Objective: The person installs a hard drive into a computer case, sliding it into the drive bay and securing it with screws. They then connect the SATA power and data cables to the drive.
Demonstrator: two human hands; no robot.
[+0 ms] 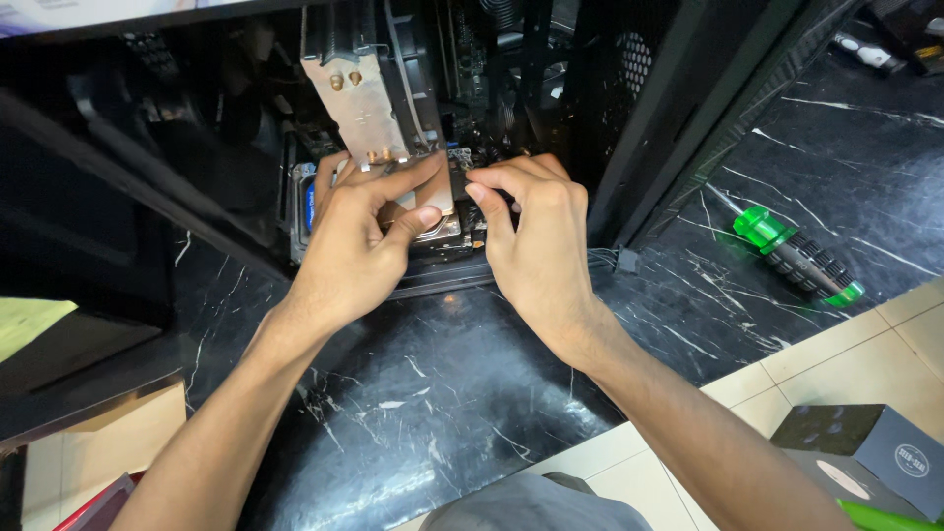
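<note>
— Where were the person's hands?

— Both were inside the open computer case (629, 108), which lay on the black marbled bench (413, 393). The left hand (359, 241) had its fingers closed around a hard drive (442, 231), thumb pressed on its near edge, forefinger stretched across its top.

— And the right hand (531, 231)?

— Its fingers were pinched on a small dark connector (460, 177) at the drive's far right corner, just beside the left forefinger.

— Where did the drive sit?

— At the case's front opening, directly below the finned metal cooler (359, 93) that rose behind the hands.

— Anything else nearby?

— A green-handled screwdriver (796, 256) lay on the bench well right of the hands, and a dark box (870, 457) rested on the pale tiled floor (836, 354) at the lower right.
</note>
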